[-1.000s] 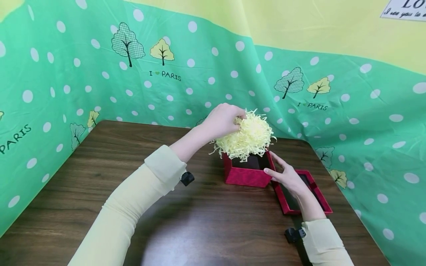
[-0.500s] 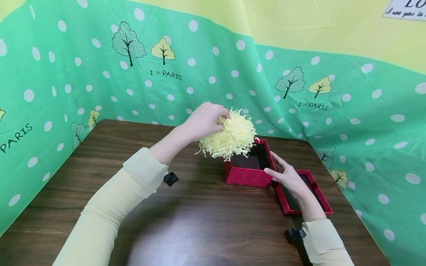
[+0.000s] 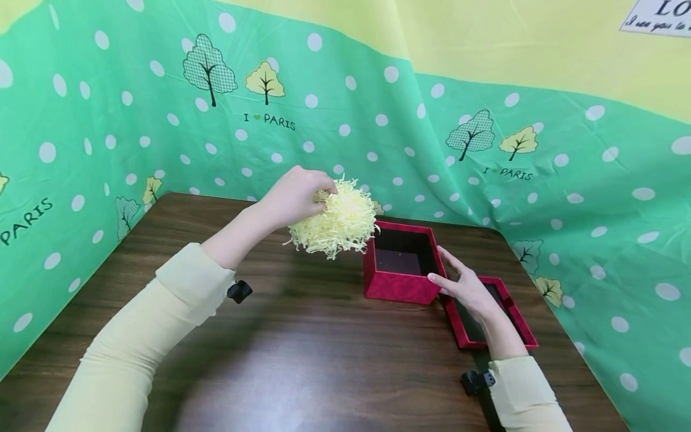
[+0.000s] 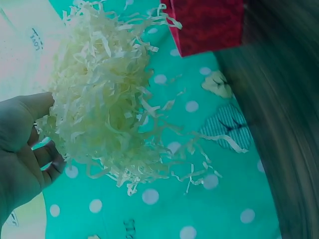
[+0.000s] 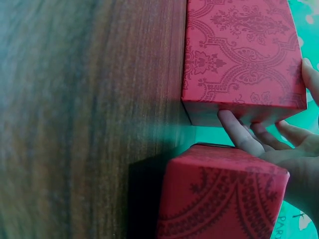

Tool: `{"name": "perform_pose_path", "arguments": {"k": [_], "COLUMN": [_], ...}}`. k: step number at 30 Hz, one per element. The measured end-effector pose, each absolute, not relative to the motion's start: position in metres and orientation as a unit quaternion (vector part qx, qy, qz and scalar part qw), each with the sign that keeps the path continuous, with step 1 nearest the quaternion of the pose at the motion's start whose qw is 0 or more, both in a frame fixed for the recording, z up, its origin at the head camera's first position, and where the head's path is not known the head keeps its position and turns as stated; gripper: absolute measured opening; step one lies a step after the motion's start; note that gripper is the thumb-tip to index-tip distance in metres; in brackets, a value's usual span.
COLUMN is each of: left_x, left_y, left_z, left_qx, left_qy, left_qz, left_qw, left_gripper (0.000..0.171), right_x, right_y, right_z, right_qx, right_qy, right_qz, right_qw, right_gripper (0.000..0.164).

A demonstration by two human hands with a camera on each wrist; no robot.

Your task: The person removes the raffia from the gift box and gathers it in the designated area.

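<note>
In the head view my left hand (image 3: 296, 197) pinches a pale yellow bundle of shredded paper (image 3: 342, 222) from above, left of the red box. Loose strands hang below the shredded paper (image 4: 104, 94) in the left wrist view. The red patterned box (image 3: 399, 289) stands without its cover on the table, its dark inside showing a few tiny bits. Against the box's right side rest the extended fingers of my right hand (image 3: 468, 293), with the thumb at the near right corner. The right wrist view shows these fingertips touching the side of the box (image 5: 244, 55).
A red lid (image 3: 515, 315) lies inside up on the brown wooden table (image 3: 324, 354), right of the box and close beside the right hand. Behind the table hangs a green and yellow printed cloth (image 3: 345, 108).
My left hand has moved left with the shredded paper, from over the box to beside it, uncovering the box's opening. The right hand, box and lid have stayed in place.
</note>
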State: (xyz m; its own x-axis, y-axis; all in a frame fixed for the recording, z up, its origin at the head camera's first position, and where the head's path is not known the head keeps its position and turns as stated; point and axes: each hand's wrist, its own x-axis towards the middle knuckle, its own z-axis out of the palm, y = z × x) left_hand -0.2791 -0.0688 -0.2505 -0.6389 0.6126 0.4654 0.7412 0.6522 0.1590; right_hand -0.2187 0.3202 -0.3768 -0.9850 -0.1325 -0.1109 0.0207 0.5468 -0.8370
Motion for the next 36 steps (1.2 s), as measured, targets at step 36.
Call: {"name": "perform_pose_path", "arguments": {"k": [36], "left_x": [-0.321], "left_y": [-0.173], "left_z": [-0.327], "left_qx": [-0.366], "left_qy": [-0.91], "left_qz": [-0.14], "left_qw": [0.136], "left_gripper": [0.027], "right_x": [-0.219], "right_y": [0.322], "right_z": [-0.379], "right_qx": [-0.047], "right_qy": [0.866], "right_qz": [-0.491], "right_qw": [0.079], "right_gripper": [0.081]}}
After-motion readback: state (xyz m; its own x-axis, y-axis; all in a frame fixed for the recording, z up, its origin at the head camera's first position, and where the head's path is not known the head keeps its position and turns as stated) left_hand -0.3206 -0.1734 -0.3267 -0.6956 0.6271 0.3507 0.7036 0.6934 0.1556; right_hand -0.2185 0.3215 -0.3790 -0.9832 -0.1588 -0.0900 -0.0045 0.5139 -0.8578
